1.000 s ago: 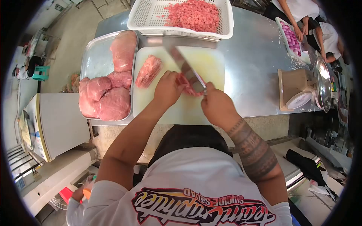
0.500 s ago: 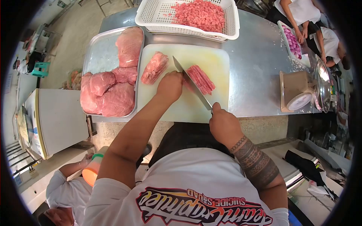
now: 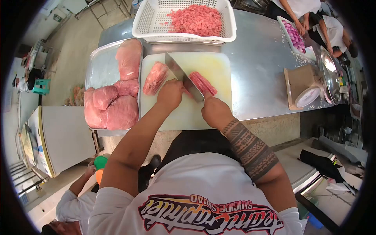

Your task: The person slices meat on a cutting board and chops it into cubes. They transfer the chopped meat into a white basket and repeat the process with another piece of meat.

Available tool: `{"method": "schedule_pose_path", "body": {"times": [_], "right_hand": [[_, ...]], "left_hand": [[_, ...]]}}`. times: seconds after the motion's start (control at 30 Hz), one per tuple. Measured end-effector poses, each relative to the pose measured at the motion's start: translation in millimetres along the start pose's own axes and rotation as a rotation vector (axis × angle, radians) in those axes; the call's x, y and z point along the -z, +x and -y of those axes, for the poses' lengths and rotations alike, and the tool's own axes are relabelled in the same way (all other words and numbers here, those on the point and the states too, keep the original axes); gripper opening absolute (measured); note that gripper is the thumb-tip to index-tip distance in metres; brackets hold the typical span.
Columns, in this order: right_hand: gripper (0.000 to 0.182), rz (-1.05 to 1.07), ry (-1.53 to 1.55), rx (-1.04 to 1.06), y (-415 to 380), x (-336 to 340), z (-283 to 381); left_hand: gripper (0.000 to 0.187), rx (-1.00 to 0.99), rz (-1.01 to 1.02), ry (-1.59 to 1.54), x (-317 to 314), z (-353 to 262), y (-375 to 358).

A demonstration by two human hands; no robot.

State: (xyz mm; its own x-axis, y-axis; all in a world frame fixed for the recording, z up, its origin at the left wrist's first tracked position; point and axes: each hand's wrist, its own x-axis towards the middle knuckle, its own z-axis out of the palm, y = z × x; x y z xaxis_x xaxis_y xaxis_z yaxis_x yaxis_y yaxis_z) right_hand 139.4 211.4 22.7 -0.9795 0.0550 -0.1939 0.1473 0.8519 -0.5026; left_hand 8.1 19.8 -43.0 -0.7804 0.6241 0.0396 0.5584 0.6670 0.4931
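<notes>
My right hand (image 3: 216, 111) is closed around the handle of a broad kitchen knife (image 3: 184, 77), which points away to the far left across the white cutting board (image 3: 217, 117). Close beside the blade, my left hand (image 3: 171, 94) has its fingers curled on a strip of raw meat (image 3: 187, 93), mostly hidden by hand and knife. Right of the blade lie several red meat strips (image 3: 203, 83), side by side. A thick chunk of raw meat (image 3: 155, 78) rests on the board just beyond my left hand.
Large raw meat pieces (image 3: 119, 111) fill much of a metal tray (image 3: 102, 58) at left. Behind the board stands a white perforated basket (image 3: 150, 29) with diced meat (image 3: 197, 20). At right are a scale (image 3: 303, 86) and co-workers' hands by a tray of purple onions (image 3: 293, 36).
My right hand has pushed the knife forward and to the left, so the hand is now over the board. My left hand stays beside the blade. The whole view has shifted slightly.
</notes>
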Motion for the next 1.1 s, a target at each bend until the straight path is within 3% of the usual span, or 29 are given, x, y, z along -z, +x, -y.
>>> {"method": "schedule_pose_path", "body": {"times": [0.07, 0.17, 0.27, 0.37, 0.47, 0.57, 0.67, 0.87, 0.97, 1.1], "right_hand": [[0.023, 0.018, 0.051, -0.055, -12, 23, 3], [0.027, -0.042, 0.122, -0.171, -52, 55, 0], [0.028, -0.182, 0.205, -0.283, -81, 70, -22], [0.028, -0.217, 0.35, -0.385, -100, 69, -43], [0.029, -0.184, 0.327, -0.474, -110, 62, -43], [0.028, -0.19, 0.246, -0.515, -118, 29, -43], [0.028, -0.203, 0.254, -0.525, -125, -5, -50], [0.025, -0.159, 0.356, -0.5, -121, 18, -54], [0.024, -0.111, 0.342, -0.463, -117, 40, -63], [0.024, -0.098, 0.383, -0.394, -106, 73, -92]], "left_hand": [[0.017, -0.037, 0.015, -0.009, 1, 12, 1], [0.046, -0.05, 0.008, -0.032, 26, 6, -2], [0.079, -0.576, -0.1, 0.136, 35, 12, 4], [0.094, -0.917, 0.071, 0.244, 38, 10, 30], [0.093, -1.107, 0.149, 0.325, 33, -7, 73], [0.087, -1.089, 0.371, 0.144, 1, 0, 117], [0.08, -0.998, 0.331, 0.101, -6, -3, 120], [0.079, -0.706, 0.038, 0.088, -9, -13, 71], [0.076, -0.445, -0.011, 0.159, -18, -23, 44], [0.075, -0.226, -0.283, 0.21, -38, -39, 28]]}}
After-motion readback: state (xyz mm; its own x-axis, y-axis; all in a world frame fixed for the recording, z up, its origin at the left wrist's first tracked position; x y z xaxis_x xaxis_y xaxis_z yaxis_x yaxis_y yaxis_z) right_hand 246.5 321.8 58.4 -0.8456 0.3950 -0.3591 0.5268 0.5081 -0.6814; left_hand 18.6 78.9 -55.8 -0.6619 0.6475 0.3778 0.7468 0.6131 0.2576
